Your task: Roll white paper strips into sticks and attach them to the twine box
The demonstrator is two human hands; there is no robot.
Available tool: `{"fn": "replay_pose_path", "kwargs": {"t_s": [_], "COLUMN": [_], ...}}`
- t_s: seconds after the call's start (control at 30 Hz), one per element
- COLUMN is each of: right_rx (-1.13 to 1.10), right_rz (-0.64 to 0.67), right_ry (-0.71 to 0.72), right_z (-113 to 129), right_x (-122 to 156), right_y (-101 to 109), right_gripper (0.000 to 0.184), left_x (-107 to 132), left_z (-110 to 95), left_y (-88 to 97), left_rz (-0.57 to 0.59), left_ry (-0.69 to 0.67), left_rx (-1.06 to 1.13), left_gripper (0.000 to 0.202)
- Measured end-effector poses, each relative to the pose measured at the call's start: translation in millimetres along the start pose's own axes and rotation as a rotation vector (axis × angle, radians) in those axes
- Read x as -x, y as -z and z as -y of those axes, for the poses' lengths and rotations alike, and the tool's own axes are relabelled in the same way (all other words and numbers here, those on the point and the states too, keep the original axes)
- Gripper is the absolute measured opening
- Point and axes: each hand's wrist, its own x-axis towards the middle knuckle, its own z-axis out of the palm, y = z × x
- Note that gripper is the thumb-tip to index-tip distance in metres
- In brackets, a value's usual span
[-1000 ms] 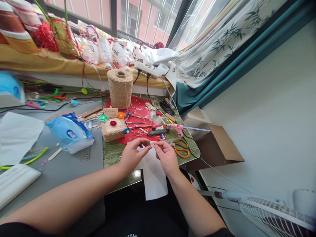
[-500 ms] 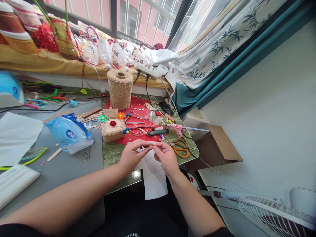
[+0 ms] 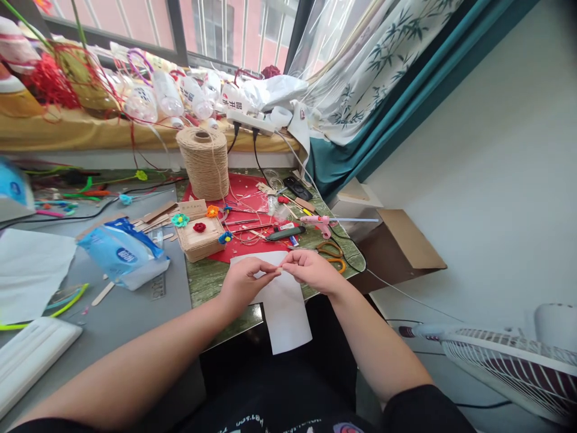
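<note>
My left hand (image 3: 247,279) and my right hand (image 3: 313,269) meet fingertip to fingertip above a sheet of white paper (image 3: 288,319), which hangs over the table's front edge. Both are closed in a pinch on something tiny and pale between them, too small to name. Just beyond the left hand stands a twine-wrapped box (image 3: 201,240) with a red flower (image 3: 199,227) on its lid and other small flowers round it. Orange-handled scissors (image 3: 336,263) lie by my right hand, partly hidden by it. A pink glue gun (image 3: 319,225) rests behind them.
A large twine spool (image 3: 204,165) stands behind the box. A utility knife (image 3: 285,233) and loose bits lie on red paper (image 3: 243,187). To the left is a blue tissue pack (image 3: 124,249). On the right are a cardboard box (image 3: 406,240) and a fan (image 3: 509,361).
My right hand has turned flatter and now covers more of the scissors. Fingertips stay together. The camera view has shifted slightly, moving the background to the left.
</note>
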Motion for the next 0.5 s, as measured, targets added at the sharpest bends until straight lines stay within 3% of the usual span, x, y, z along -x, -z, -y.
{"fn": "replay_pose_path", "kwargs": {"t_s": [0.23,0.37,0.5], "right_rx": [-0.08,-0.112,-0.076], "right_rz": [-0.015,-0.081,-0.217], "right_ry": [0.014,0.042,0.168], "right_z": [-8.2,-7.6,-8.2], "right_x": [-1.0,2.3,5.4], "right_y": [1.4,3.9,-0.4], "right_gripper": [0.033,0.032,0.03], "left_x": [-2.3,-4.1,-6.2], "left_z": [0.7,-1.6,-4.8], "left_y": [1.5,6.5,8.7], "left_rz": [0.06,0.027,0.026], "left_ry": [-0.03,0.101,0.209], "left_rx": [-0.039,-0.005,0.088], "left_gripper": [0.011,0.01,0.016]}}
